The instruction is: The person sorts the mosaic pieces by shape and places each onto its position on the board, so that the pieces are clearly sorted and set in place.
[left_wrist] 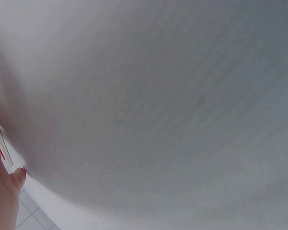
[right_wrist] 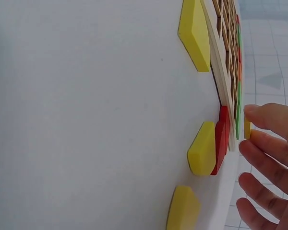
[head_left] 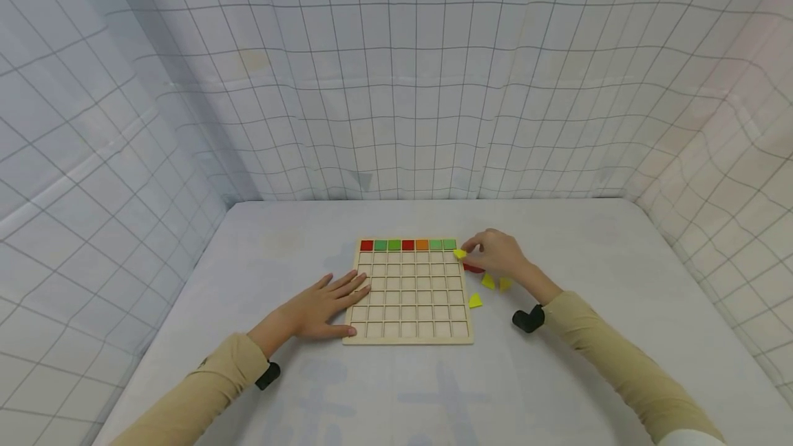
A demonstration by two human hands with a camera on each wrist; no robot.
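Free: tabletop (head_left: 396, 387) nearside of wooden grid board (head_left: 409, 343). Obstructing: right edge, yellow tiles (head_left: 475, 301), red pieces (head_left: 474, 269); left edge, left hand (head_left: 319, 310).

From the left wrist, we catch just a slice of the left hand (left_wrist: 4, 199)! From the right wrist, the right hand (right_wrist: 281, 167) hides part of the held yellow piece (right_wrist: 247, 129), and our grid board (right_wrist: 222, 81) runs off the top; from the head, we can't count the partly covered red pieces (head_left: 473, 269).
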